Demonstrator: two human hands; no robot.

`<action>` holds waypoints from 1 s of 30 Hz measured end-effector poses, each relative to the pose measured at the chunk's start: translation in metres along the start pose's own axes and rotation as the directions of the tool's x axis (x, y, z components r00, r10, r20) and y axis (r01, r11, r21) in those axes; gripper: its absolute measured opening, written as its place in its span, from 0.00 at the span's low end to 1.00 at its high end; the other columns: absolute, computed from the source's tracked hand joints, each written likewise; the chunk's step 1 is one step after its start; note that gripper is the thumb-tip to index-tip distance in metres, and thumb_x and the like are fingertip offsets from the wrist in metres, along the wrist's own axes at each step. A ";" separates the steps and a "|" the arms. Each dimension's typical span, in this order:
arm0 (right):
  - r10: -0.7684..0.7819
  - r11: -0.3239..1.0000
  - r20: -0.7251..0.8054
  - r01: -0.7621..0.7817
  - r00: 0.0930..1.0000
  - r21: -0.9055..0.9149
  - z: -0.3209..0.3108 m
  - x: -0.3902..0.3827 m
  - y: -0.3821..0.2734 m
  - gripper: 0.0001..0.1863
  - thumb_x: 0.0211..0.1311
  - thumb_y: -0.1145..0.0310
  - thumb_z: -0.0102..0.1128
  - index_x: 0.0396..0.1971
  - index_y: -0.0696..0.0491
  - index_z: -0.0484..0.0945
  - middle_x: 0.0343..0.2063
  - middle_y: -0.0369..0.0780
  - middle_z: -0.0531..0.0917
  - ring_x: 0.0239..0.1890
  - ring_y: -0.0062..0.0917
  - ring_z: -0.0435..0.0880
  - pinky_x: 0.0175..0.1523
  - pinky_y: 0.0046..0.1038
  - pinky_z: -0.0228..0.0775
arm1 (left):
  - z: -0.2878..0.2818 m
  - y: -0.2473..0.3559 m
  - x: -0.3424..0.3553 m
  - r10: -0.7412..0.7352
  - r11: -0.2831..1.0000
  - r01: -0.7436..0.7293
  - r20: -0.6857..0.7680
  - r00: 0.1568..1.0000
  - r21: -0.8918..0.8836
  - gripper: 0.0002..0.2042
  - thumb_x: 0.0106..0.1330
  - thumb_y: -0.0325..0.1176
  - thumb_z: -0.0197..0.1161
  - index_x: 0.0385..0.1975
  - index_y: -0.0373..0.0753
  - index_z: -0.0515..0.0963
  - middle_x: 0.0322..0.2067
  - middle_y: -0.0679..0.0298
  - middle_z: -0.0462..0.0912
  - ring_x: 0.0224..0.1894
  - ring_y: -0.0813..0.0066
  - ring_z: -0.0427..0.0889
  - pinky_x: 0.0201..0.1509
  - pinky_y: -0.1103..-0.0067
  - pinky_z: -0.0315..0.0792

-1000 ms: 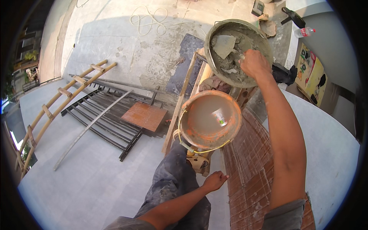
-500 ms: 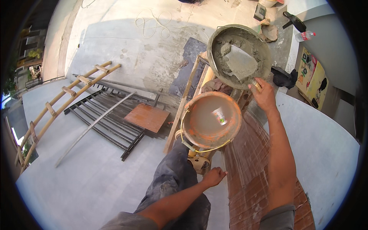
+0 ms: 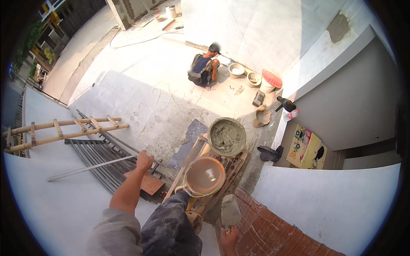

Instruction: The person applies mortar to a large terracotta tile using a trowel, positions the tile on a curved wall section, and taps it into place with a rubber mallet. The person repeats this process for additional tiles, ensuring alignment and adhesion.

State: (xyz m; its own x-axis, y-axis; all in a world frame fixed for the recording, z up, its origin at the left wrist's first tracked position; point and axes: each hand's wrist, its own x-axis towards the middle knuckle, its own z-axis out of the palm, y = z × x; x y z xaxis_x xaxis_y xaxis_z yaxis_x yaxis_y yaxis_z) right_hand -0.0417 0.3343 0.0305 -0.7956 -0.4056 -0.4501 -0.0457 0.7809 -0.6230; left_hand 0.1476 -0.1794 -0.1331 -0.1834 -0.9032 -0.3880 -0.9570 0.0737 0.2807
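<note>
My right hand (image 3: 229,241) is closed around the handle of a trowel (image 3: 231,210), low in the view beside the brown tiled surface. Grey mortar seems to cover the trowel's blade. Out to the left, my left hand (image 3: 145,160) has its fingers curled in, with nothing visible in them; it overlaps the end of a long metal bar (image 3: 92,167) lying below. Between my hands stands an orange-rimmed bucket (image 3: 192,167) of cloudy water, with a plastic cup (image 3: 210,174) floating in it. Just beyond sits a bucket of grey mortar (image 3: 227,137). Both rest on a wooden scaffold (image 3: 235,168).
My leg stands on the scaffold, high over the floor. A bamboo ladder (image 3: 57,128) and a metal grille (image 3: 92,155) are at left. Brown roof tiles (image 3: 273,230) slope away at lower right. A co-worker (image 3: 204,68) crouches on the ground near several buckets.
The trowel has come out of the mortar bucket and down toward me in my right hand. My left hand has swung out to the left. The view has shifted, bringing the co-worker in.
</note>
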 end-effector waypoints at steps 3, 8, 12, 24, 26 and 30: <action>-0.050 0.954 -0.182 -0.007 0.982 -0.298 -0.063 -0.069 -0.018 0.23 0.67 0.58 0.57 0.54 0.59 0.76 0.52 0.56 0.79 0.51 0.52 0.79 0.55 0.48 0.72 | -0.105 0.040 0.022 0.063 0.995 -0.055 -0.101 0.993 0.080 0.25 0.65 0.42 0.64 0.53 0.28 0.68 0.52 0.36 0.73 0.54 0.38 0.77 0.57 0.58 0.74; -0.244 0.925 -0.411 0.084 0.878 -0.371 -0.133 -0.111 -0.023 0.21 0.64 0.61 0.60 0.52 0.56 0.76 0.46 0.54 0.80 0.50 0.53 0.78 0.56 0.51 0.71 | -0.095 0.126 0.016 0.440 0.891 -0.443 -0.054 0.896 -0.098 0.23 0.60 0.30 0.68 0.49 0.23 0.69 0.50 0.34 0.72 0.51 0.38 0.76 0.55 0.59 0.73; -0.349 0.909 -0.703 0.042 0.620 -0.414 -0.205 -0.167 -0.069 0.17 0.60 0.65 0.63 0.47 0.55 0.78 0.43 0.51 0.81 0.48 0.49 0.78 0.54 0.50 0.71 | -0.099 0.278 -0.100 0.790 0.608 -0.788 -0.026 0.613 -0.097 0.24 0.66 0.46 0.63 0.47 0.27 0.79 0.42 0.36 0.82 0.49 0.36 0.78 0.58 0.54 0.72; -0.566 0.769 -0.821 -0.410 -0.080 -0.490 -0.424 -0.427 -0.240 0.16 0.57 0.74 0.68 0.44 0.58 0.74 0.38 0.48 0.77 0.37 0.37 0.82 0.36 0.37 0.74 | -0.363 0.617 -0.486 0.759 -0.598 -0.723 -0.533 -0.373 -0.346 0.25 0.61 0.33 0.69 0.56 0.34 0.71 0.54 0.48 0.71 0.53 0.48 0.76 0.56 0.64 0.73; -0.459 0.812 -0.870 -0.484 -0.183 -0.327 -0.446 -0.457 -0.245 0.15 0.60 0.70 0.67 0.44 0.57 0.74 0.40 0.48 0.76 0.41 0.38 0.81 0.38 0.38 0.73 | -0.400 0.633 -0.558 0.633 -0.738 -0.620 -0.588 -0.503 -0.265 0.28 0.58 0.34 0.72 0.57 0.35 0.70 0.55 0.47 0.70 0.53 0.46 0.76 0.56 0.62 0.73; -0.253 0.840 -0.925 -0.538 -0.283 -0.065 -0.497 -0.494 -0.267 0.13 0.65 0.68 0.63 0.46 0.55 0.75 0.40 0.47 0.77 0.40 0.39 0.82 0.40 0.41 0.74 | -0.457 0.650 -0.672 0.330 -0.900 -0.435 -0.655 -0.680 -0.001 0.34 0.55 0.38 0.76 0.60 0.37 0.68 0.58 0.47 0.69 0.59 0.46 0.72 0.60 0.59 0.71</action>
State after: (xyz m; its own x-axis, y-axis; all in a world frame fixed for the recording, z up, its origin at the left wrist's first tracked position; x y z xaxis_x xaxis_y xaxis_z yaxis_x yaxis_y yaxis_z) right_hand 0.0638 0.5624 0.7370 -0.3221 0.3569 0.8769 0.3507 0.9053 -0.2396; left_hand -0.2488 0.2824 0.7112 -0.0435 0.3615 0.9314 0.9418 0.3260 -0.0826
